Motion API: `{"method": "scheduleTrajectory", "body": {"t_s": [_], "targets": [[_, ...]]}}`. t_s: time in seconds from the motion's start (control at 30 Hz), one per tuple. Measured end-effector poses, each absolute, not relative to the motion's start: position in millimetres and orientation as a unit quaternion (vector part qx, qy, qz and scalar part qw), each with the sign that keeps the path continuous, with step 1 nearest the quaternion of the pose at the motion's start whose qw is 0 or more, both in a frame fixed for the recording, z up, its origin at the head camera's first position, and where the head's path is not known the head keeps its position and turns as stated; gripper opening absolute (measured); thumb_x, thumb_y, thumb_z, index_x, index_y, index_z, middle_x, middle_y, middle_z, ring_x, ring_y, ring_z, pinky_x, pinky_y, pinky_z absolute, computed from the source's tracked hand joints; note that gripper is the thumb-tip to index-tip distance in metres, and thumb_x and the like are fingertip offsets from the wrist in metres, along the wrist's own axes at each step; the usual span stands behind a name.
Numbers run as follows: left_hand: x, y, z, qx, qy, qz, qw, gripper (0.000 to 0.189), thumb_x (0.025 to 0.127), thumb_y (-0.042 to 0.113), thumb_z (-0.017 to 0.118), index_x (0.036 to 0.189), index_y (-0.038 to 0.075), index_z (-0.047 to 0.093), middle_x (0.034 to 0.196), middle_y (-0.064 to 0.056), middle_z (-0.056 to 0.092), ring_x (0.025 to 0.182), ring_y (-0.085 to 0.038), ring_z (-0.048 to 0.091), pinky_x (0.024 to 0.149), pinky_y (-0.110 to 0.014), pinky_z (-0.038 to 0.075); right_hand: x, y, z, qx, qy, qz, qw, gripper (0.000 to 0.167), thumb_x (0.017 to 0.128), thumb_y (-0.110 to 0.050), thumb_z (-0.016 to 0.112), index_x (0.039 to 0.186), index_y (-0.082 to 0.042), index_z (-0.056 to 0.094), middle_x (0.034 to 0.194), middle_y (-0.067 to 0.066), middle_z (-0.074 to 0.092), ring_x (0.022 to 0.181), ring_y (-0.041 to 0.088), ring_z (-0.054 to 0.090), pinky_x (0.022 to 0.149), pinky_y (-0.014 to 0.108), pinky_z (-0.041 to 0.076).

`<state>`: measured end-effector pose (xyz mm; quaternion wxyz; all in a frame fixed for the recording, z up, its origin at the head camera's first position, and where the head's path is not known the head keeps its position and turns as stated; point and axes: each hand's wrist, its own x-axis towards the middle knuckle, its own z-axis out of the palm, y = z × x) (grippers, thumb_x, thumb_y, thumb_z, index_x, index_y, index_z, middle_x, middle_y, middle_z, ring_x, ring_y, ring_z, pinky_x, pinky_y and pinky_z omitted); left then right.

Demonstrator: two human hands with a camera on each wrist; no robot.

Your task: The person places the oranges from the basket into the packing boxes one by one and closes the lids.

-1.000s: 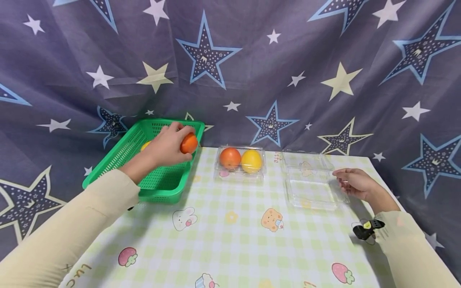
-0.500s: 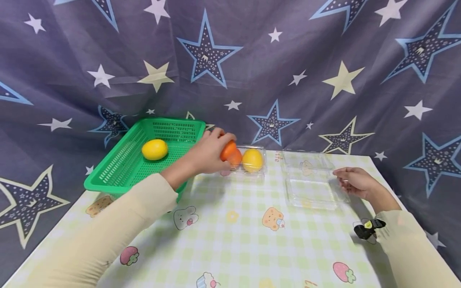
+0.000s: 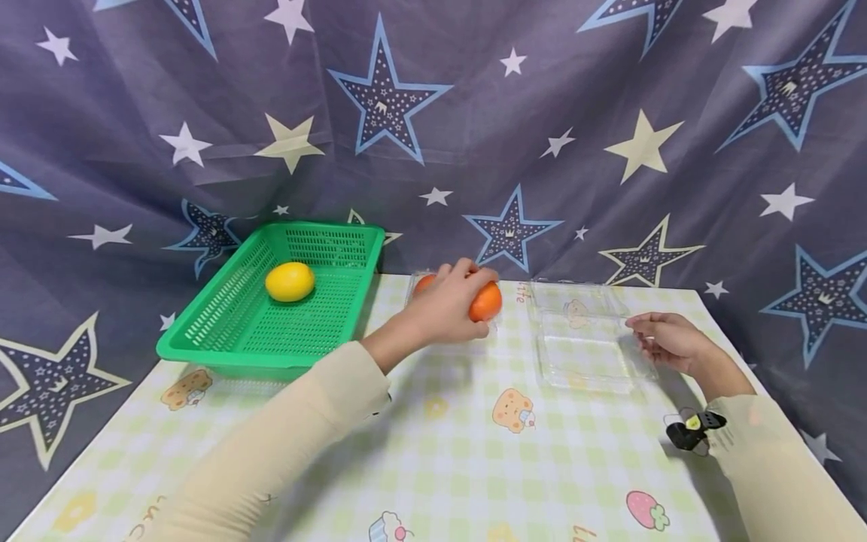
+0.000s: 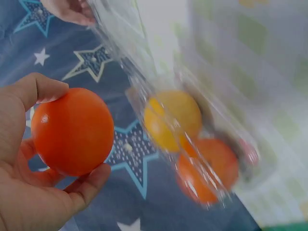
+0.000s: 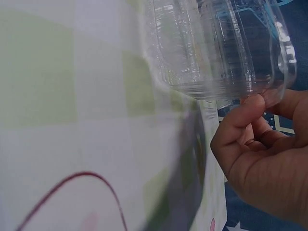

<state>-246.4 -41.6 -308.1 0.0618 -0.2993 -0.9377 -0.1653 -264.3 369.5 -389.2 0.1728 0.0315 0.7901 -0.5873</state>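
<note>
My left hand (image 3: 443, 305) grips an orange (image 3: 485, 301) above the farther-left clear plastic box. In the left wrist view the fingers and thumb curl round the orange (image 4: 73, 132). Inside that box (image 4: 250, 139) lie a yellow fruit (image 4: 175, 120) and a red-orange fruit (image 4: 208, 169); the hand hides most of them in the head view. My right hand (image 3: 670, 342) pinches the right edge of a second clear plastic box (image 3: 585, 361), which stands with its lid raised. The right wrist view shows thumb and finger on the rim of this box (image 5: 221, 48).
A green slotted basket (image 3: 271, 363) stands at the left with a lemon (image 3: 290, 282) inside. A checked cloth (image 3: 433, 452) covers the table. Close behind hangs a dark curtain (image 3: 474, 135) with stars.
Holding the orange, my left hand has moved right from over the green basket, past the red-orange fruit, to the filled box's right part. The right hand has stayed on its box.
</note>
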Motion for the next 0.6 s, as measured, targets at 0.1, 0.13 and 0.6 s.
{"method": "scheduleTrajectory", "body": {"t_s": [0.1, 0.13, 0.6], "targets": [[-246.9, -27.6, -312.9, -0.307, -0.934, -0.177, 0.057, 0.070, 0.080, 0.033, 0.080, 0.144, 0.027, 0.052, 0.137, -0.007, 0.048, 0.109, -0.027, 0.045, 0.082, -0.041, 0.051, -264.2, 370.3, -389.4, 0.030, 0.790, -0.587, 0.172, 0.033, 0.111, -0.020, 0.043, 0.130, 0.005, 0.050, 0.091, 0.001, 0.055, 0.071, 0.010, 0.052, 0.064, 0.026, 0.051], [-247.5, -22.9, -315.4, -0.309, -0.932, -0.181, 0.057, 0.070, 0.080, 0.033, 0.080, 0.144, 0.027, 0.052, 0.136, -0.006, 0.048, 0.109, -0.026, 0.045, 0.082, -0.040, 0.051, -264.1, 370.7, -389.7, 0.030, 0.791, -0.587, 0.172, 0.033, 0.111, -0.020, 0.043, 0.130, 0.005, 0.050, 0.090, 0.001, 0.055, 0.071, 0.010, 0.052, 0.064, 0.026, 0.051], [-251.2, 43.4, -346.2, -0.340, -0.897, -0.280, 0.029, 0.074, 0.079, 0.030, 0.083, 0.146, 0.023, 0.052, 0.136, -0.006, 0.052, 0.108, -0.022, 0.050, 0.084, -0.031, 0.048, -266.0, 372.5, -393.4, 0.023, 0.804, -0.572, 0.162, 0.042, 0.111, -0.019, 0.040, 0.139, 0.012, 0.041, 0.090, 0.002, 0.054, 0.070, 0.008, 0.052, 0.063, 0.025, 0.052]]}}
